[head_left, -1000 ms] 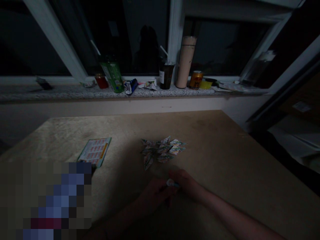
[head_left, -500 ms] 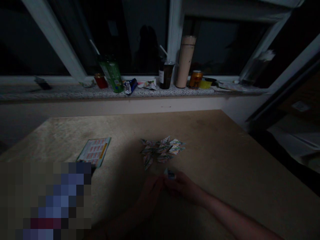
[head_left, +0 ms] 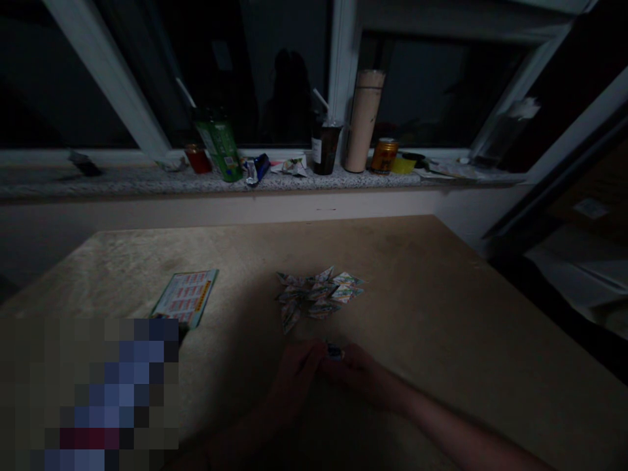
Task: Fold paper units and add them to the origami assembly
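Close together above the near part of the table, my left hand [head_left: 301,366] and my right hand [head_left: 354,366] are both closed at the fingertips. Between them shows a small piece of printed paper [head_left: 335,352], partly covered by the fingers and dim, so its exact shape is unclear. Just beyond my hands lies a group of folded paper pieces [head_left: 321,291], pointed at the ends and printed in several colours. To the left, a printed sheet or booklet [head_left: 186,294] with red blocks and a yellow strip lies flat on the table.
The brown table [head_left: 417,261] ends at a wall below a stone windowsill [head_left: 275,182]. On the sill stand a green container [head_left: 223,147], a dark cup with a straw [head_left: 324,147], a tall pink flask [head_left: 364,121] and an orange can [head_left: 385,156]. A pixelated patch covers the lower left.
The paper between my fingers has turned and sits slightly lower, with less of it showing. Both hands have shifted a little. The folded pieces lie as before.
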A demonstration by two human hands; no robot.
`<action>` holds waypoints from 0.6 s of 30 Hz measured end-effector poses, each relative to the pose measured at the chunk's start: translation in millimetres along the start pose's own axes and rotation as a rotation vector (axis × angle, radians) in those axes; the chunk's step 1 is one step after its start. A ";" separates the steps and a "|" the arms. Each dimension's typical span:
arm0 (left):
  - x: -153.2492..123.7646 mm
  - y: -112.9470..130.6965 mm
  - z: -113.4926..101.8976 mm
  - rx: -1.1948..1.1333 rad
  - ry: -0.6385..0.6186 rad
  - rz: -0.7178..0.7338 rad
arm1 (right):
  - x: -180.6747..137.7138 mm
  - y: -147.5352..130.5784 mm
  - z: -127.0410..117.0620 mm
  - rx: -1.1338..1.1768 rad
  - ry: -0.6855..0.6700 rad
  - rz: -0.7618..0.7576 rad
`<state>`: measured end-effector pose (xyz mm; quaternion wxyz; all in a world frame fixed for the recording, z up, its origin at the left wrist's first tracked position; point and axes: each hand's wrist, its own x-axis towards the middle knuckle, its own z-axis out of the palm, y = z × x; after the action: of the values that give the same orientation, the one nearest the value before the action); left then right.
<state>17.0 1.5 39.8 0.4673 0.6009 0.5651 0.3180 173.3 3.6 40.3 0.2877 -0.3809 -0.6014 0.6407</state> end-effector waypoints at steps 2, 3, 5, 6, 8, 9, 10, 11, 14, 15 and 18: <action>0.8 -0.2 0.3 0.005 -0.011 0.018 | 0.7 -2.4 1.1 -0.014 0.078 -0.027; 1.3 -0.5 0.6 0.002 -0.017 0.024 | 0.8 -3.9 1.5 -0.033 0.118 -0.060; 1.9 -1.2 1.2 -0.016 -0.023 0.024 | 0.3 -6.7 2.0 -0.068 0.181 -0.116; 2.0 -1.5 1.5 -0.028 -0.018 0.015 | -0.2 -7.6 2.2 -0.079 0.195 -0.129; 1.3 -1.8 1.9 -0.049 -0.015 -0.017 | -1.3 -8.2 2.5 -0.075 0.212 -0.122; 0.7 -1.5 2.0 -0.048 -0.027 -0.035 | -1.6 -7.8 2.6 -0.061 0.221 -0.115; 0.0 -0.9 1.9 -0.038 -0.045 -0.046 | -1.6 -7.2 2.5 -0.046 0.229 -0.110; -0.7 0.0 1.8 -0.022 -0.064 -0.050 | -1.4 -6.2 2.4 -0.033 0.241 -0.103; -1.9 3.4 0.8 0.040 -0.133 0.014 | 0.5 -2.1 1.5 -0.023 0.275 -0.088; -2.0 4.5 0.3 0.054 -0.147 0.029 | 1.3 -0.6 1.0 -0.025 0.283 -0.088; -1.8 8.0 -0.7 0.076 -0.163 0.039 | 3.7 3.1 -1.2 -0.022 0.307 -0.124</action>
<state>19.1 0.5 47.6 0.4822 0.6532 0.5250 0.2553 172.5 7.0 36.7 0.4112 -0.4397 -0.5796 0.5493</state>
